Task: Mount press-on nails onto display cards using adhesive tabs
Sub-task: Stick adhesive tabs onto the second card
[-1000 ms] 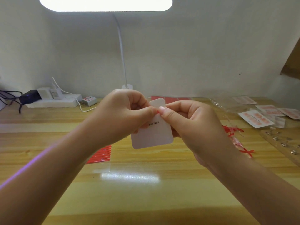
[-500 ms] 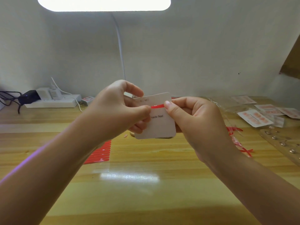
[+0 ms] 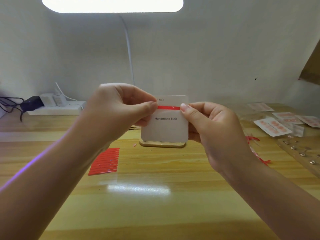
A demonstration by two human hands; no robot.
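Raised higher now, white rounded "Handmade Nail" card (image 3: pixel 165 129) stays pinched between left hand (image 3: pixel 121 110) and right hand (image 3: pixel 209 125); thumbs should press red adhesive strip (image 3: pixel 168 107) flat, edge to edge.

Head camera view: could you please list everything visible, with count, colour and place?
display card: one, white, held up at centre
adhesive strip: one, red, across the card
strip sheet: one, red, desk left of centre
wooden block: one, pale, behind the card
finished nail cards: several, pink on white, far right
power strip: one, white, back left
lamp: one, white, overhead
left hand: pinches the strip's left end
right hand: holds card, thumb at the strip's right end
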